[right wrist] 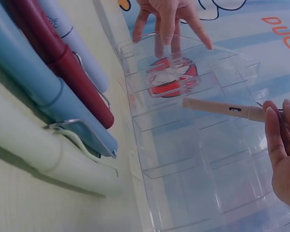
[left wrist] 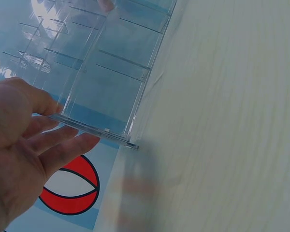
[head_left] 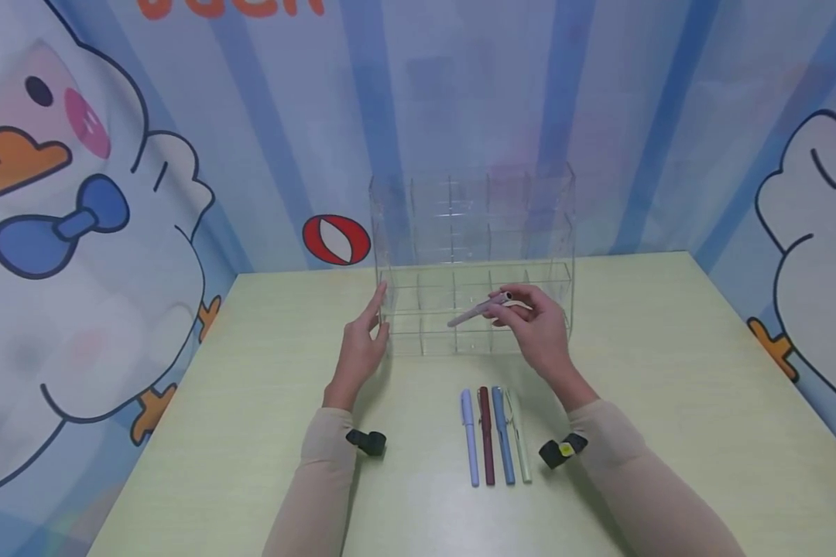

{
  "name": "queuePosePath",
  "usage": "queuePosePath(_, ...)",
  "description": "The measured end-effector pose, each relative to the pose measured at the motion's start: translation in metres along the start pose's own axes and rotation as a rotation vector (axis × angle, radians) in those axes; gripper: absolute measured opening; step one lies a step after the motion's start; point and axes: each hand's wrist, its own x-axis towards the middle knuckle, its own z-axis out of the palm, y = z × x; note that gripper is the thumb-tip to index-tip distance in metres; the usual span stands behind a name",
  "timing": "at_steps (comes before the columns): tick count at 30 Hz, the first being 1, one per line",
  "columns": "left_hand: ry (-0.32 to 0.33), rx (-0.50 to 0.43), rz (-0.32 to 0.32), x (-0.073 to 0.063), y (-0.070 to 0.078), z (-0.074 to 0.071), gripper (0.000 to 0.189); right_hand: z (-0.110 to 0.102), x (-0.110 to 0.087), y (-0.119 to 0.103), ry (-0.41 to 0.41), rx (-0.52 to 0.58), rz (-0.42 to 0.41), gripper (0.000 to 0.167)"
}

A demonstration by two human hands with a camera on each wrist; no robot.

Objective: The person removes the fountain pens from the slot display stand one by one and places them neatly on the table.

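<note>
A clear plastic organizer [head_left: 436,298] with several compartments stands upright at the back of the table. My left hand [head_left: 362,352] rests against its left side, with the thumb near the front edge and the fingers spread and fairly straight along the outer wall. In front of the right half, my right hand [head_left: 539,329] pinches a pale pink pen [head_left: 468,314] near one end. The pen slants, its free end pointing down and left. In the right wrist view a small oval window shows on the pen's barrel [right wrist: 208,106].
Nearer me, a lavender pen [head_left: 471,445], a dark red pen [head_left: 487,441], a blue pen [head_left: 504,441] and a pale green pen [head_left: 521,445] lie side by side on the table [head_left: 251,433]. A cartoon-printed backdrop [head_left: 299,116] hangs directly behind the organizer.
</note>
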Motion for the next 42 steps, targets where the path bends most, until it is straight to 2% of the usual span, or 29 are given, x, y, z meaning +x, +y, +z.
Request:
queuePosePath(14,0.005,-0.006,0.031,0.004,0.000,-0.002,0.079,-0.019,-0.009,-0.020,0.017,0.037,0.000,0.031)
queuePosePath(25,-0.007,0.006,-0.005,0.000,-0.001,-0.001,0.077,-0.035,-0.014,-0.026,0.035,0.106,-0.051,0.030)
queuePosePath(28,-0.007,0.007,-0.006,0.000,0.000,-0.001,0.076,-0.038,-0.014,-0.029,0.069,0.103,-0.065,0.029)
queuePosePath(34,-0.008,0.003,-0.010,0.001,0.001,-0.001,0.077,-0.042,-0.015,-0.032,0.218,-0.020,-0.083,0.029)
queuePosePath(36,-0.008,0.003,-0.013,0.002,0.000,-0.001,0.076,-0.043,-0.014,-0.032,0.240,0.030,-0.082,0.031)
queuePosePath(40,-0.005,0.001,-0.007,0.002,-0.001,0.000,0.072,-0.046,-0.014,-0.032,0.231,0.201,-0.092,0.040)
queuePosePath(42,-0.003,0.000,-0.001,0.001,0.000,0.000,0.071,-0.047,-0.015,-0.032,0.225,0.243,-0.098,0.043)
